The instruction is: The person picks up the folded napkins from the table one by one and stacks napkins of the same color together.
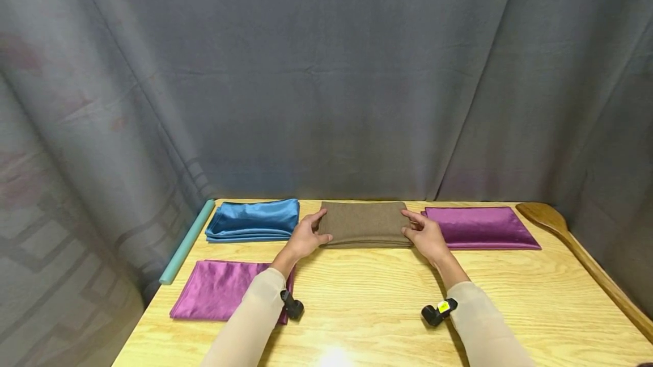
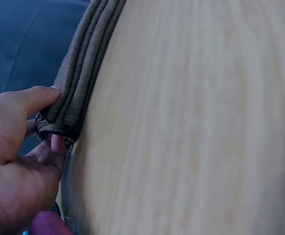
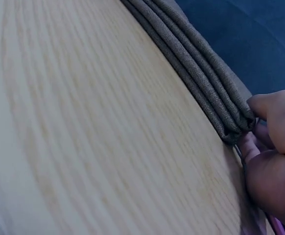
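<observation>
A brown folded cloth (image 1: pixel 364 224) lies at the back middle of the table, its several layers showing along the near edge. My left hand (image 1: pixel 306 236) holds its left end. In the left wrist view, the thumb (image 2: pixel 40 97) lies on the folded layers while other fingers reach under the corner. At the opposite end, my right hand (image 1: pixel 425 236) grips the cloth likewise. The right wrist view has that thumb (image 3: pixel 265 104) against the top of the stacked folds (image 3: pixel 196 63), with fingertips tucked at the end below. Parts of the fingers are hidden behind the cloth.
Blue satin cloth (image 1: pixel 255 219) lies folded left of the brown one, purple cloth (image 1: pixel 479 228) right of it. Another purple cloth (image 1: pixel 219 290) lies partly beneath my left forearm. A teal rod (image 1: pixel 187 242) lines the left edge; a long wooden spoon (image 1: pixel 576 245) lies right. Grey curtains (image 1: pixel 326 72) stand behind.
</observation>
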A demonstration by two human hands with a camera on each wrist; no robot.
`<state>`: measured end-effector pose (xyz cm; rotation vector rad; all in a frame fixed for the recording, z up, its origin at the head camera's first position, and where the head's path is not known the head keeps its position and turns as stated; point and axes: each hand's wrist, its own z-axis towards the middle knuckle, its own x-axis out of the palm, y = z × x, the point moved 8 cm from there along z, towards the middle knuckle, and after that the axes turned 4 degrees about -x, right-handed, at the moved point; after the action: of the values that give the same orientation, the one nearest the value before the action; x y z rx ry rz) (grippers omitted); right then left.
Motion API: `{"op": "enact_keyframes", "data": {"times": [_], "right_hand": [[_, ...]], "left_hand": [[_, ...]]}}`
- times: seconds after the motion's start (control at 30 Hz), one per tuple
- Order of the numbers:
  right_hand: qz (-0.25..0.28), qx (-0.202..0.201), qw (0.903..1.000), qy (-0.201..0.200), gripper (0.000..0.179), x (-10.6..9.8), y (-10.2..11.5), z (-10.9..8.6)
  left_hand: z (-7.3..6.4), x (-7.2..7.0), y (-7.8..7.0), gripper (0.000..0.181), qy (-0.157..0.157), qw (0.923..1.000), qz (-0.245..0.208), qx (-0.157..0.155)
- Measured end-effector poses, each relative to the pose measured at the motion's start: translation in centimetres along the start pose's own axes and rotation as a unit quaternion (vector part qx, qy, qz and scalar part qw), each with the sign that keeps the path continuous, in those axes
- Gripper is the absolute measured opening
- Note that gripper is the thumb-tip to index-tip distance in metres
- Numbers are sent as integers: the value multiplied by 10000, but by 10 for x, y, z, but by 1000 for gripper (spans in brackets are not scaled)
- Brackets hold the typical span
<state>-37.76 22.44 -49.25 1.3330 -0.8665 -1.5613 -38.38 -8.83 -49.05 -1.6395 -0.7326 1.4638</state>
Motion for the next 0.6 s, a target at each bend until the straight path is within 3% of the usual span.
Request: {"op": "enact_keyframes", "data": {"times": [0.2, 0.6], "right_hand": [[8, 67, 10000, 29, 53, 3, -4, 0], [-816, -94, 9966, 32, 52, -1, -2, -1]], "left_hand": [[-1, -3, 2, 76, 85, 9999, -65, -65], [-1, -4, 1, 77, -28, 9998, 183, -55]]}}
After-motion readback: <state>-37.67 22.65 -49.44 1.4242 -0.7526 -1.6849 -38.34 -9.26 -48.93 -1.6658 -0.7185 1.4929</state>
